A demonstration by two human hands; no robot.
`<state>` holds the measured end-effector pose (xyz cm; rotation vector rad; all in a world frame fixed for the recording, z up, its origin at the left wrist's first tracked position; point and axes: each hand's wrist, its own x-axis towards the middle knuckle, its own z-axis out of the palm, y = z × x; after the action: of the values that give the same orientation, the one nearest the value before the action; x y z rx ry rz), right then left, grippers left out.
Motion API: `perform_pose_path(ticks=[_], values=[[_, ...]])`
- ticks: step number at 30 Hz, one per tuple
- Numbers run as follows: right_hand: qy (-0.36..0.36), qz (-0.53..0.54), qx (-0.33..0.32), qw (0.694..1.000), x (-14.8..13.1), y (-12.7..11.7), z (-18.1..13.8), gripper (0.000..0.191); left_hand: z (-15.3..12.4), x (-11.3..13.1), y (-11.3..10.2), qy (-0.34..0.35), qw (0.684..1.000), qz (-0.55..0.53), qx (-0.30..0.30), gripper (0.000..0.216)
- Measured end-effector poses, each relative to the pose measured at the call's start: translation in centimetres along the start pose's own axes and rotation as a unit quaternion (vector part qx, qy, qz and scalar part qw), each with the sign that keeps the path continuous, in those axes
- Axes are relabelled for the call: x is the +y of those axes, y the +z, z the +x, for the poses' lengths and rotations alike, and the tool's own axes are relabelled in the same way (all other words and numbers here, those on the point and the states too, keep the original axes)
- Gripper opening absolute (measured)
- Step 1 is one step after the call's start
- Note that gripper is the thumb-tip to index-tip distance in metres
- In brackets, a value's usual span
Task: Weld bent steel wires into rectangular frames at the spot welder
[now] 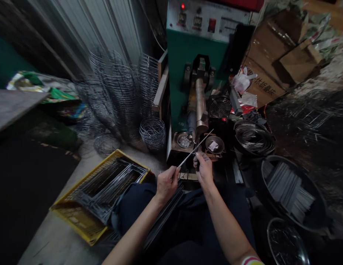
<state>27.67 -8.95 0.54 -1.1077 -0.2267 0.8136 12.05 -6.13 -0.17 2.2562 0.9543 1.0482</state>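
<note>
Metal rod (pixel 188 156) pinched between the fingers of our left hand (pixel 167 182), we should angle it steadily; our right hand (pixel 203 167) curls close, its grip unclear.

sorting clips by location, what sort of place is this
Probably a small metalworking workshop: a green machine with a control panel stands ahead, stacked wire baskets rise to its left, and a yellow crate holds wire frames.

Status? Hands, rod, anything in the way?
Left hand gripping thin metal rod. Right hand curled close beside rod, grip unclear. Small dish and dark pan close ahead, clearance hard to judge.
</note>
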Motion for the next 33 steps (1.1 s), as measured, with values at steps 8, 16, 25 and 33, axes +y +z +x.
perform_pose_path(ticks=[8, 16, 25, 33], values=[[0.006, 0.031, -0.009, 0.999, -0.4, 0.5, 0.3, 0.027, 0.3, 0.3, 0.2, -0.008, 1.000, -0.022, 0.007, 0.030], [-0.011, 0.018, -0.016, 1.000, -0.6, 0.8, 0.6, 0.026, 0.8, 0.6, 0.1, -0.008, 0.999, -0.029, 0.019, 0.029], [-0.012, 0.015, -0.023, 1.000, -0.8, 1.4, 1.0, 0.026, 1.2, 0.4, 0.0, -0.017, 0.999, -0.023, 0.014, 0.032], [0.009, 0.027, -0.019, 0.999, -0.9, 1.7, 1.3, 0.025, 1.7, 0.1, -0.2, -0.002, 1.000, -0.006, 0.011, 0.031]])
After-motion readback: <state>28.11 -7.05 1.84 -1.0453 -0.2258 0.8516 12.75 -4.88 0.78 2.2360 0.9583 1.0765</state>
